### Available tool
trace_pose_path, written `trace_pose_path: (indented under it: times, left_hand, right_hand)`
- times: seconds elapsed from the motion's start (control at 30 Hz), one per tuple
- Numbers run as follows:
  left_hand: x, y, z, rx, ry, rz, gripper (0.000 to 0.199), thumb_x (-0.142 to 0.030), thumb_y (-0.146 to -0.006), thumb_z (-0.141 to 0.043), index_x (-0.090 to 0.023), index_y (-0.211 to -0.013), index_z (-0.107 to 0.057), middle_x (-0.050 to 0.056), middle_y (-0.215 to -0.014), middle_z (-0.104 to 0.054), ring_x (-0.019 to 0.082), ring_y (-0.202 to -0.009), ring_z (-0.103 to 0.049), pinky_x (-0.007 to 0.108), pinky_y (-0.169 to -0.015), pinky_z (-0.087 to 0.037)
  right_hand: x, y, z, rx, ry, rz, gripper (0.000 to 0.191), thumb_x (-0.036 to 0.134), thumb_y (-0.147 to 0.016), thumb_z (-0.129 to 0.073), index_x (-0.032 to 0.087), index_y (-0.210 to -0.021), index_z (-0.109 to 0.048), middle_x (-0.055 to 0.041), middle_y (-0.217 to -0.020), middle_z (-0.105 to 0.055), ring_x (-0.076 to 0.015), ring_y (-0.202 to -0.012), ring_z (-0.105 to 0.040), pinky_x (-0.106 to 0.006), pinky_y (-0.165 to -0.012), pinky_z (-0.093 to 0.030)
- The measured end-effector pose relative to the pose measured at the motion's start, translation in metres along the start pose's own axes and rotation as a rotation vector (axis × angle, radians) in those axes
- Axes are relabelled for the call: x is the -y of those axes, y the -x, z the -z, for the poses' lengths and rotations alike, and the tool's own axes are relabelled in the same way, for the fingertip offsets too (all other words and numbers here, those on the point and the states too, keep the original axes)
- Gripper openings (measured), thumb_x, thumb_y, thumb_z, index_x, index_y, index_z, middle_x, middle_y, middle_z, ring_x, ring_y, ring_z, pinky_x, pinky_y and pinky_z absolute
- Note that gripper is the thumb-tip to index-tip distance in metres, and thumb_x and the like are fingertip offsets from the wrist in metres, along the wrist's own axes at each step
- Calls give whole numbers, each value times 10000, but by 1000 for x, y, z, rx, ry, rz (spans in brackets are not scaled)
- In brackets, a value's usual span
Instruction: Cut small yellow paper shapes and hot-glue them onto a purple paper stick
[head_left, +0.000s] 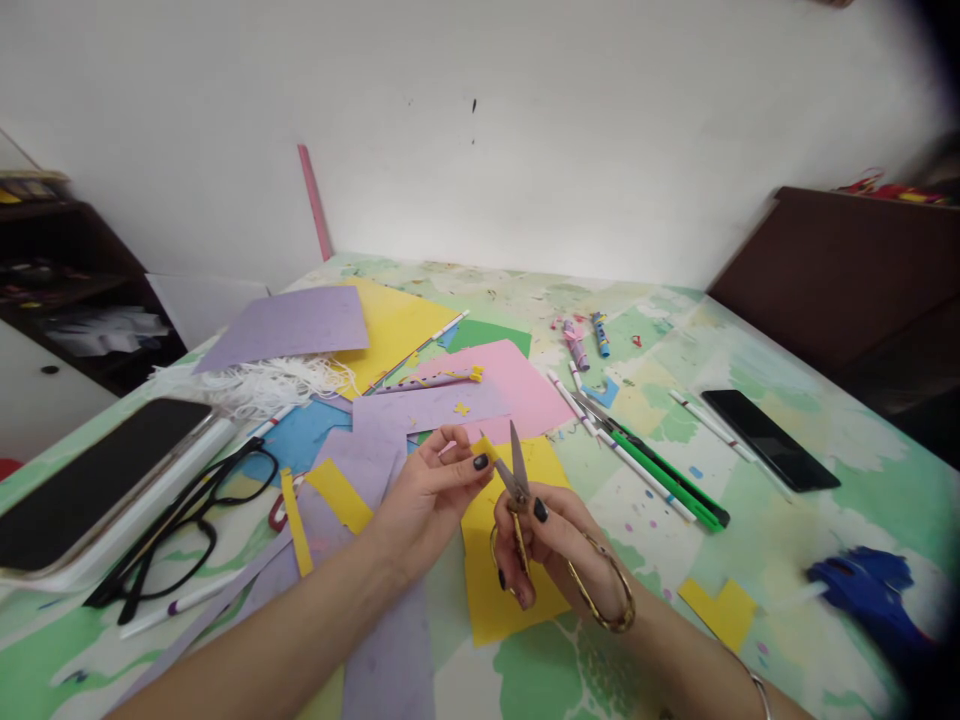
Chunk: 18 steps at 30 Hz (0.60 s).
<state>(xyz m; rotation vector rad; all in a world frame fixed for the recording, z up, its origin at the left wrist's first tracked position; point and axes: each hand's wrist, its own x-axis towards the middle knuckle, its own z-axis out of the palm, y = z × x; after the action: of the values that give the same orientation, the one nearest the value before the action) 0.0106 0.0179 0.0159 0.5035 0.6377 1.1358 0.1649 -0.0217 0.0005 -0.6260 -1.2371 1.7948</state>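
Apparently trimming yellow scrap (487, 448), pinched in left hand (431, 492) just left of parted scissors (517, 480) held in right hand (561, 540), now needing careful blade alignment.

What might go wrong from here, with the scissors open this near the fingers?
The open scissors sit close to the left hand, so a slip might nick a finger. The small yellow piece pinched there may slip or be cut unevenly; dropped onto the yellow sheet below, it could be hard to spot.

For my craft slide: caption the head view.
Open scissors in the right hand, near a small yellow piece pinched in the left hand, above a patterned table.
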Motion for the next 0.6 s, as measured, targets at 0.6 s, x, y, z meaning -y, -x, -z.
trace_pose_path:
  times: [0.6]
  left_hand:
    - [-10, 0, 1, -18, -65, -25, 329, -39, -512, -819, -157, -688, -567, -9, -673, -646, 106, -670, -609, 214, -688, -491]
  right_hand:
    - [2, 4, -4, 1, -75, -54, 499, 639, -831, -534, 145, -760, -530, 44, -472, -496, -31, -299, -358, -161, -342, -306]
